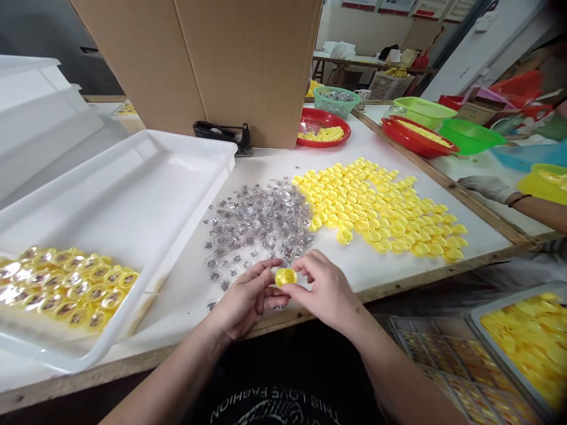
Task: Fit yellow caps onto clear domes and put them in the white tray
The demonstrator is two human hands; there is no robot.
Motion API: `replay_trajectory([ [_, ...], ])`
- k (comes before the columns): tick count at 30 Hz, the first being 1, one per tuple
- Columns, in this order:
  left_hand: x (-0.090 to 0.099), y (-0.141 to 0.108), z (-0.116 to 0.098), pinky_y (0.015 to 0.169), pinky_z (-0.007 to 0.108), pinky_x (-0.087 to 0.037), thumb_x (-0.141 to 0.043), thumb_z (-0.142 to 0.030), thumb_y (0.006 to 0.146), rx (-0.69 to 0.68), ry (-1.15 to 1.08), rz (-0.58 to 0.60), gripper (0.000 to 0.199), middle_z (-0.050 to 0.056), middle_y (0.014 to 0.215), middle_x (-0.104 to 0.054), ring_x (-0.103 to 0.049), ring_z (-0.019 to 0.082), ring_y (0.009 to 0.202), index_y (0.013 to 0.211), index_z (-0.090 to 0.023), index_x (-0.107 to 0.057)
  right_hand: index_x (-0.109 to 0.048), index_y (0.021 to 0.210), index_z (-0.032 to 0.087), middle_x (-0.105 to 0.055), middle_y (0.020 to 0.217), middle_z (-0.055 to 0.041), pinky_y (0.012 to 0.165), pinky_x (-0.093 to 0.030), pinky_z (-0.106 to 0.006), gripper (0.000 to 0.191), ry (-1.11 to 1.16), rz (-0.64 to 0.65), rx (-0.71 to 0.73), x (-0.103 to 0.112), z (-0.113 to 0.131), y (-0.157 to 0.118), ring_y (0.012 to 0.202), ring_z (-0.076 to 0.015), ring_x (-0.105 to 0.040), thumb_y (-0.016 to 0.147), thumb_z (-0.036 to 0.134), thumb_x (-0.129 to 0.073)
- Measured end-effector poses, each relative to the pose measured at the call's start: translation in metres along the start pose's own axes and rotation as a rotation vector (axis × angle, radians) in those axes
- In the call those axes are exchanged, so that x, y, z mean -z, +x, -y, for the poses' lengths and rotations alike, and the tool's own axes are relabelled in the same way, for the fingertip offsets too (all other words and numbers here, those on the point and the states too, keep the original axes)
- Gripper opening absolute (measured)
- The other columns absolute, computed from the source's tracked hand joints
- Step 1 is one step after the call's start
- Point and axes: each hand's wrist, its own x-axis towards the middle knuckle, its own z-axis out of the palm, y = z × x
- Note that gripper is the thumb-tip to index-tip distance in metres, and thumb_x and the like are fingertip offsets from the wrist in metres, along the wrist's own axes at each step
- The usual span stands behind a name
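Note:
Between my two hands, near the table's front edge, is a small round yellow piece (286, 277). My right hand (325, 289) pinches its right side between thumb and fingers. The fingers of my left hand (250, 295) are curled at its left side, closed around something I cannot make out. Just beyond my hands lies a loose pile of clear plastic pieces with dark marks (266, 218). Right of that pile, many yellow round cups (376, 206) are spread over the white table (177, 301).
A white tray (177, 218) at the left holds rows of yellow pieces with clear covers. Behind stand a cardboard box (221, 65), a tape dispenser (224, 134) and a red tray (325, 141). Another person's gloved hand (487, 188) is at the right, beyond a wooden strip.

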Motion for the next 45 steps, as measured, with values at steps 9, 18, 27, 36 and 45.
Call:
replay_trajectory([
  [9, 0.032, 0.002, -0.020, 0.056, 0.017, -0.054, -0.048, -0.019, 0.091, -0.128, -0.194, -0.155, 0.022, 0.014, 0.094, -0.068, -0.068, 0.014, 0.067, 0.110, -0.012, -0.056, -0.060, 0.113, 0.027, -0.054, 0.104, -0.0051, 0.078, -0.051, -0.035, 0.040, -0.130, 0.173, 0.131, -0.019, -0.025, 0.026, 0.087, -0.0199, -0.061, 0.076, 0.018, -0.069],
  [18, 0.033, 0.003, -0.018, 0.057, 0.019, -0.053, -0.047, -0.016, 0.091, -0.140, -0.223, -0.120, 0.017, 0.015, 0.091, -0.068, -0.067, 0.015, 0.065, 0.105, -0.012, -0.056, -0.062, 0.099, 0.019, -0.055, 0.096, -0.0037, 0.067, -0.053, -0.030, 0.026, 0.018, 0.196, 0.066, -0.027, -0.036, 0.025, 0.065, -0.0124, -0.060, 0.074, 0.014, -0.070],
  [27, 0.037, 0.004, -0.013, 0.062, 0.019, -0.056, -0.053, -0.016, 0.088, -0.096, -0.201, -0.060, 0.023, 0.014, 0.097, -0.067, -0.069, 0.017, 0.072, 0.110, -0.011, -0.059, -0.064, 0.097, 0.021, -0.067, 0.088, -0.0030, 0.069, -0.053, -0.029, 0.020, 0.356, 0.150, -0.063, -0.006, -0.012, 0.018, 0.075, -0.0154, -0.064, 0.078, 0.025, -0.066],
  [36, 0.038, 0.005, -0.008, 0.060, 0.019, -0.056, -0.057, -0.019, 0.087, -0.112, -0.201, 0.007, 0.023, 0.010, 0.087, -0.066, -0.068, 0.015, 0.070, 0.108, -0.011, -0.061, -0.054, 0.105, 0.020, -0.066, 0.073, 0.0015, 0.050, -0.052, -0.024, 0.023, 0.905, 0.370, -0.234, -0.023, 0.009, 0.023, 0.057, -0.0122, -0.064, 0.085, 0.030, -0.060],
  [45, 0.037, 0.005, -0.006, 0.053, 0.015, -0.053, -0.066, -0.029, 0.082, -0.119, -0.192, 0.058, 0.024, 0.006, 0.081, -0.064, -0.066, 0.012, 0.062, 0.097, -0.011, -0.061, -0.059, 0.099, 0.023, -0.059, 0.063, 0.0063, 0.040, -0.047, -0.018, 0.021, 0.644, 0.389, -0.281, -0.026, 0.016, 0.036, 0.047, -0.0097, -0.060, 0.080, 0.028, -0.064],
])
